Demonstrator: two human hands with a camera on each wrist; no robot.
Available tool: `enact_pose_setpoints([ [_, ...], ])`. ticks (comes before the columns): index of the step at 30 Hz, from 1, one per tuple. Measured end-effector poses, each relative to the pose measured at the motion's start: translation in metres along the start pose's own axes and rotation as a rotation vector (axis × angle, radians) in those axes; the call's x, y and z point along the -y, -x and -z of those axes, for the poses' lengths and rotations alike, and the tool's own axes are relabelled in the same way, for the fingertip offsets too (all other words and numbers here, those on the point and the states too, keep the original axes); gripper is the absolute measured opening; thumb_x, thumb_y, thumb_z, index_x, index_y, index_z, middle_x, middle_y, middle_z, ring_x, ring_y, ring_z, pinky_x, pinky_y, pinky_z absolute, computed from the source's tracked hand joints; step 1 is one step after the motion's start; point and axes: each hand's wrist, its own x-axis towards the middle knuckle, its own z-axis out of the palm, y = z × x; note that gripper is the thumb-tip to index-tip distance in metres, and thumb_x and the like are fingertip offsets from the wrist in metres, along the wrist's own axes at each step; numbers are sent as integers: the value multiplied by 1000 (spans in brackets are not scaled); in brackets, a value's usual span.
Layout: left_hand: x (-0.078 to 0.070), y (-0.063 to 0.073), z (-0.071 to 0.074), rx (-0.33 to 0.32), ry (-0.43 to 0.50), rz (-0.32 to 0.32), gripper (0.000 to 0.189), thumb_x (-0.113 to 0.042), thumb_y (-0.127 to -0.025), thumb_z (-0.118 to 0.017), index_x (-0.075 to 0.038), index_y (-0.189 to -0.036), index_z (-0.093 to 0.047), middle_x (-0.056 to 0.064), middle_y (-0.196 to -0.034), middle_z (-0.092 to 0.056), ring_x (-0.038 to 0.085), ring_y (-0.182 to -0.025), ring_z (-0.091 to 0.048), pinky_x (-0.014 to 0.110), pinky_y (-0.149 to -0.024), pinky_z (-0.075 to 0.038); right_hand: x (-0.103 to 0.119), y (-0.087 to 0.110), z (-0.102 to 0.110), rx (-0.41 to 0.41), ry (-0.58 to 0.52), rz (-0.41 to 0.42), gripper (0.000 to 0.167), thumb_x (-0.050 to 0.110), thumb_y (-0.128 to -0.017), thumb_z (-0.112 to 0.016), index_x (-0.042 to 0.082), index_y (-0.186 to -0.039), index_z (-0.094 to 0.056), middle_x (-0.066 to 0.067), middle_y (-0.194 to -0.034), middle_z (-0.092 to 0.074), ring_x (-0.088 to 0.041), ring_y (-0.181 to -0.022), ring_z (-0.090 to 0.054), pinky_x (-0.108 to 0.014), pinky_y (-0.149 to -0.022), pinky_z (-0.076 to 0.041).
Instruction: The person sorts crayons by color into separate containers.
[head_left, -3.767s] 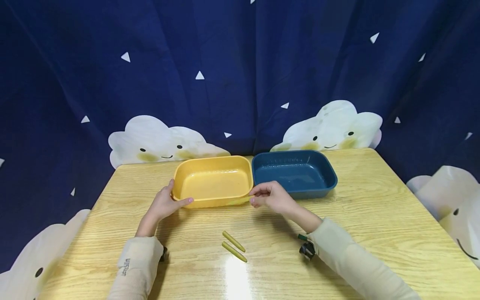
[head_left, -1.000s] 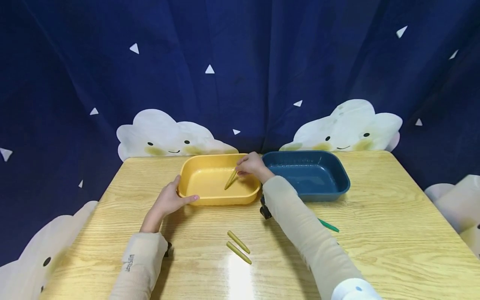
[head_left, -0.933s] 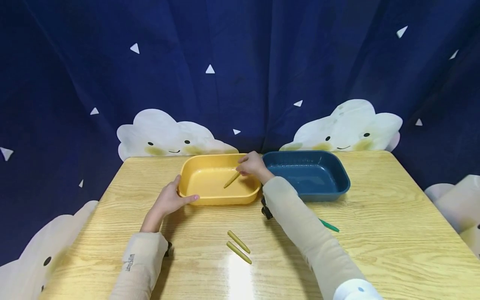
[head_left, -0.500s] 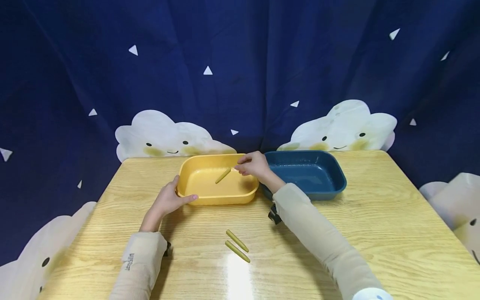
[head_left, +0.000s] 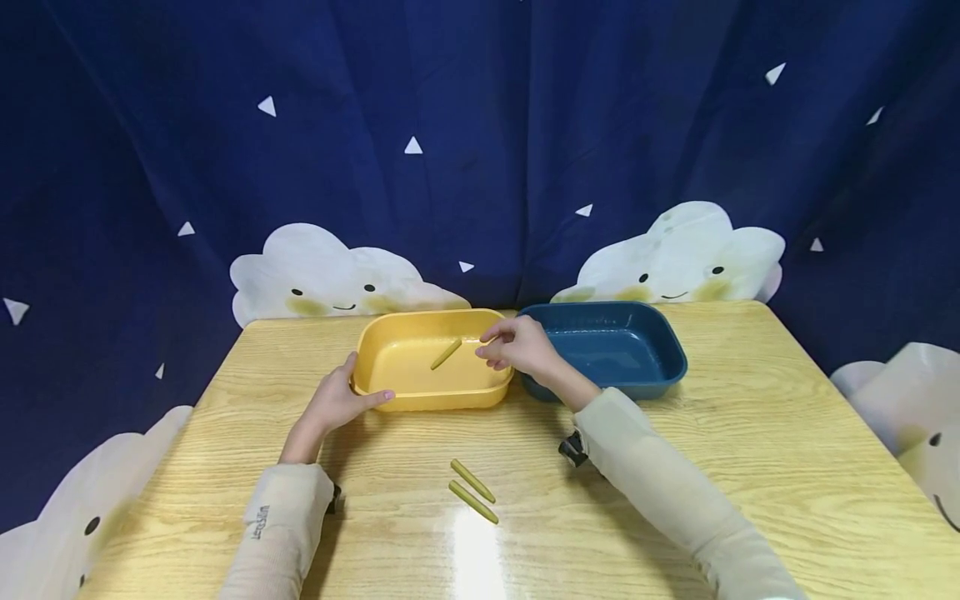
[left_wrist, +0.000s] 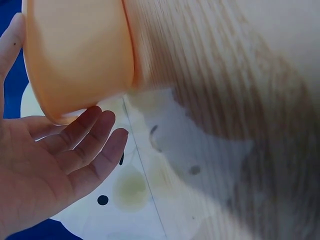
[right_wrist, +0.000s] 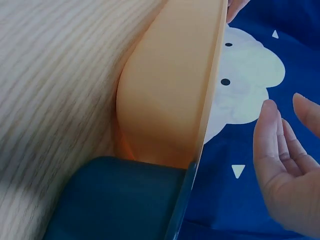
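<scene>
In the head view my left hand (head_left: pixel 337 402) holds the near left corner of a yellow plastic basin (head_left: pixel 431 402), thumb over the front rim. The left wrist view shows its fingers (left_wrist: pixel 82 150) against the end of the basin (left_wrist: pixel 80 55). Inside the basin lies one olive-yellow, crayon-like stick (head_left: pixel 446 354). Above the basin's right end hovers my right hand (head_left: pixel 525 346), fingers loosely bent and holding nothing; thumb and index finger stand apart in the right wrist view. Two similar sticks, an upper one (head_left: pixel 472 481) and a lower one (head_left: pixel 473 502), lie on the wooden table.
A dark blue basin (head_left: pixel 637 390) stands at the yellow basin's right side, partly behind my right hand. My right sleeve (head_left: pixel 675 483) crosses the table (head_left: pixel 787 417). A blue curtain (head_left: pixel 465 125) with clouds hangs behind the back edge.
My right hand carried an olive-yellow stick into the yellow basin, let it go there and drew back slightly rightward. The green stick seen earlier is out of sight. My left hand stayed put.
</scene>
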Motion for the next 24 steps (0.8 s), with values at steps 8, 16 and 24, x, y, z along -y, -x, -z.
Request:
enact_pose_setpoints([
  [8,2,0,0,-4,8,7,106,-43,-76,-71,13,-140,-7,34,-140,-22,43,-125,-32,50,-98,-32,-1,20,6,98,-54,22,30,5,-78,-70,-4,-105,-61,-12,-73,-66,-42,-73,-61,-45,-66,-53],
  [16,3,0,0,-3,19,9,107,-44,-76,-71,13,-140,-8,34,-140,-23,43,-124,-33,50,-97,-33,-2,37,7,184,-66,30,37,4,-78,-69,-4,-112,-57,-24,-80,-64,-40,-70,-61,-36,-59,-53],
  [24,3,0,0,-3,16,4,107,-45,-76,-71,14,-139,-8,35,-139,-24,43,-123,-34,50,-96,-35,-8,51,4,225,-66,43,38,2,-77,-69,-4,-112,-57,-11,-74,-66,-36,-67,-61,-47,-64,-51],
])
